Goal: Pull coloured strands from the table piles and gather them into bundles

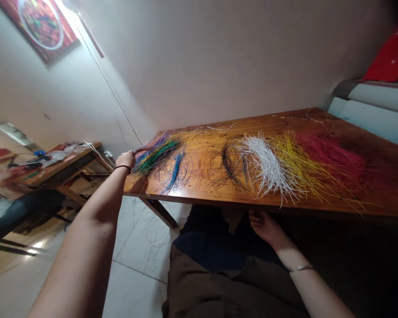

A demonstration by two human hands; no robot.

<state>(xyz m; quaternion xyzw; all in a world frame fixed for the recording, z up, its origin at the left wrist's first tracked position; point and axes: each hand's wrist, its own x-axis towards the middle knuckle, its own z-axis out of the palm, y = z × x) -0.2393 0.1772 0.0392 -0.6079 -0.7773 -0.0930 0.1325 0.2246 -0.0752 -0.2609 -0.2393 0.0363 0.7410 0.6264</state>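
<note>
My left hand (126, 160) reaches to the far left end of the wooden table, its fingers closed on the purple strands (157, 141) beside the green strands (161, 155). Below the table's front edge, near my lap, is my right hand (262, 224), its fingers curled; whether anything is in them is too small to tell. Along the tabletop lie blue strands (176, 170), dark strands (228, 163), a white pile (268, 165), yellow strands (292, 157) and a pink-red pile (334, 152).
The wooden table (199, 185) stands against the wall, with loose strands along its back edge. A second table (58, 172) holds plastic bags at the left, where a person (6, 207) sits. A white object (374, 110) stands at the right.
</note>
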